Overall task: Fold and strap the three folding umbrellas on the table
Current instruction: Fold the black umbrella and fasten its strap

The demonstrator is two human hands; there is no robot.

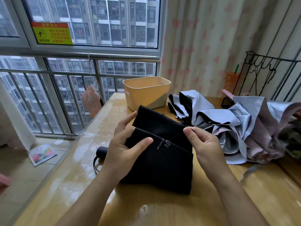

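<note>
The black folding umbrella (pixel 164 165) lies on the surface (pixel 162 207) before the person, its handle (pixel 101 151) pointing left. The left grip (pixel 127 149) clamps a canopy pleat, thumb on top; the right grip (pixel 206 144) pinches the next fold's edge. The fabric looks thin, soft and slippery, likely to spring loose, so the panel creases seem the best hold. A pale-blue umbrella (pixel 197 103) and a silver-pink umbrella (pixel 260 128) lie crumpled to the right.

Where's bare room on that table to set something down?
Bare: near edge of the wooden table, below the black folding umbrella, and left strip beside the yellow plastic basket. Crowded at right: pale blue umbrella and pink umbrella.
</note>
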